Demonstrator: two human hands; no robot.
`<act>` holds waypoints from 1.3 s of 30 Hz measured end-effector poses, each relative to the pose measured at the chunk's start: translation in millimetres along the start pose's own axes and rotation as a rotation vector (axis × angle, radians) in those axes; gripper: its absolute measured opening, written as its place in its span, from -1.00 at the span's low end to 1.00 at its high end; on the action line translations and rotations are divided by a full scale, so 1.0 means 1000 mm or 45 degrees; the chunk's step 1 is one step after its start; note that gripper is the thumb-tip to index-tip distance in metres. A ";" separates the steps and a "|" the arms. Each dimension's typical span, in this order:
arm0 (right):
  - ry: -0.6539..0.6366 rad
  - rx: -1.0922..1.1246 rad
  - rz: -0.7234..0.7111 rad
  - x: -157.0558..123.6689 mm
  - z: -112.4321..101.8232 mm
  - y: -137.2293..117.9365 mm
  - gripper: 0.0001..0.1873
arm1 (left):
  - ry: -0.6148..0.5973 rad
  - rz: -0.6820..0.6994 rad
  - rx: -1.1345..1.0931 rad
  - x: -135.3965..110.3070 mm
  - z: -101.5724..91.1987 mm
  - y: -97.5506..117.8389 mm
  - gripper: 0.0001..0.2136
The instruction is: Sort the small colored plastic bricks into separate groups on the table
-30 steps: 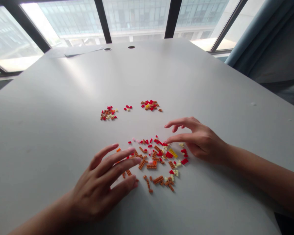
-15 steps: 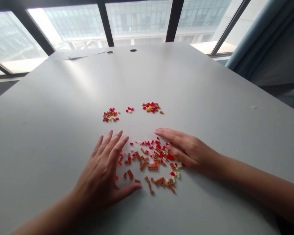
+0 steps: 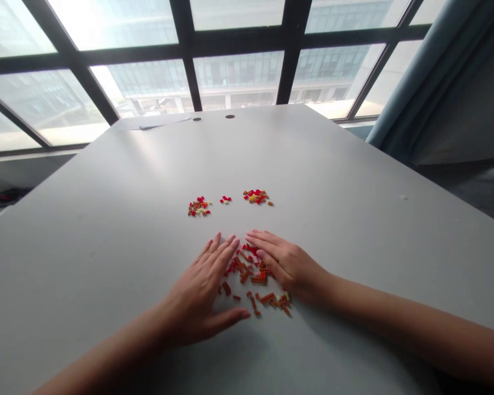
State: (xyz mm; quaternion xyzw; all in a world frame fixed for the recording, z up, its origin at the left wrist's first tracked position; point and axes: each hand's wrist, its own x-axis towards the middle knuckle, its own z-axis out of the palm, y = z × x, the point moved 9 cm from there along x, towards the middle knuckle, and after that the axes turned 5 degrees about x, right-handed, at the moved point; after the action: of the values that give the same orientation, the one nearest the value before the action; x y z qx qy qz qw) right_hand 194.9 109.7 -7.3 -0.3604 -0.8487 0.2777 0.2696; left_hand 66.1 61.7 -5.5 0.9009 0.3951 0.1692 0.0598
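Lower centre: left hand and right hand, apart and unclenched, flank loose bricks, seemingly to hem them in; 3 smaller clusters sit mid-frame.

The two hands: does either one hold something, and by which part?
Neither the left hand nor the right hand visibly grips anything; both flank the loose building bricks.

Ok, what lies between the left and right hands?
A loose spread of small bricks, mostly brown and red, lies on the table there, as the head view shows.
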 end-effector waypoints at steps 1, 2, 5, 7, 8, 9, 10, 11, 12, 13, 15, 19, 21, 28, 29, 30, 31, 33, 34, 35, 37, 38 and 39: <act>-0.028 -0.015 -0.036 0.002 0.004 -0.003 -0.53 | 0.019 -0.085 -0.003 0.000 -0.004 -0.007 -0.20; -0.059 -0.023 -0.068 0.002 0.008 -0.006 -0.53 | 0.034 -0.173 -0.004 0.000 -0.008 -0.015 -0.26; -0.141 -0.036 -0.121 -0.002 0.018 -0.015 -0.53 | 0.045 -0.281 -0.014 -0.004 -0.015 -0.029 -0.33; -0.169 -0.049 -0.137 -0.009 0.022 -0.022 -0.51 | -0.044 -0.168 -0.012 -0.005 -0.008 -0.023 -0.20; -0.174 -0.057 -0.147 -0.014 0.024 -0.026 -0.50 | -0.098 -0.094 -0.004 -0.006 -0.003 -0.019 -0.10; -0.177 -0.064 -0.158 -0.019 0.025 -0.030 -0.50 | -0.144 -0.030 0.005 -0.007 0.002 -0.015 -0.01; -0.176 -0.066 -0.168 -0.023 0.027 -0.034 -0.49 | -0.172 0.019 0.012 -0.007 0.006 -0.011 0.05; -0.169 -0.059 -0.173 -0.026 0.027 -0.037 -0.49 | -0.172 0.051 0.008 -0.008 0.007 -0.008 0.08; -0.153 -0.039 -0.169 -0.029 0.027 -0.040 -0.49 | -0.153 0.070 -0.010 -0.007 0.006 -0.007 0.08; -0.127 -0.009 -0.162 -0.030 0.024 -0.041 -0.50 | -0.125 0.073 -0.039 -0.006 0.003 -0.006 0.04; -0.054 0.071 -0.116 -0.029 0.016 -0.041 -0.55 | -0.046 0.008 -0.099 -0.003 -0.008 -0.012 -0.16; 0.084 0.143 -0.057 -0.017 -0.006 -0.034 -0.70 | 0.097 -0.255 -0.122 0.001 -0.031 -0.040 -0.71; 0.097 0.107 -0.135 -0.006 -0.010 -0.036 -0.76 | 0.118 -0.317 -0.125 0.001 -0.037 -0.051 -0.84; -0.041 -0.154 -0.332 0.030 0.010 -0.042 -0.89 | -0.071 -0.276 -0.079 -0.002 -0.032 -0.055 -0.88; -0.068 -0.173 -0.322 0.033 0.013 -0.041 -0.90 | -0.083 -0.265 -0.078 -0.002 -0.031 -0.054 -0.88; -0.091 -0.188 -0.305 0.035 0.016 -0.040 -0.90 | -0.087 -0.257 -0.078 -0.001 -0.031 -0.053 -0.88; -0.112 -0.197 -0.285 0.036 0.018 -0.039 -0.90 | -0.089 -0.252 -0.079 -0.001 -0.030 -0.052 -0.88; -0.135 -0.187 -0.251 0.037 0.020 -0.036 -0.88 | -0.085 -0.247 -0.081 0.001 -0.028 -0.050 -0.90; -0.139 -0.171 -0.240 0.036 0.020 -0.035 -0.87 | -0.081 -0.245 -0.083 0.002 -0.027 -0.050 -0.92; -0.139 -0.151 -0.233 0.036 0.020 -0.034 -0.86 | -0.073 -0.247 -0.086 0.002 -0.027 -0.049 -0.93; -0.137 -0.116 -0.222 0.036 0.019 -0.032 -0.85 | -0.046 -0.271 -0.099 0.003 -0.028 -0.050 -0.94; -0.137 -0.104 -0.217 0.035 0.018 -0.031 -0.86 | -0.031 -0.293 -0.114 0.003 -0.029 -0.051 -0.93; -0.138 -0.096 -0.213 0.035 0.017 -0.031 -0.86 | -0.014 -0.324 -0.135 0.003 -0.030 -0.053 -0.92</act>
State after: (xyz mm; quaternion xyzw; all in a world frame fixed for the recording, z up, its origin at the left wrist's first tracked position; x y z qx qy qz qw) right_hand 148.3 113.9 9.9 -0.2827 -0.8990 0.2414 0.2317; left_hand 20.8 99.4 10.8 0.8401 0.4964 0.1759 0.1304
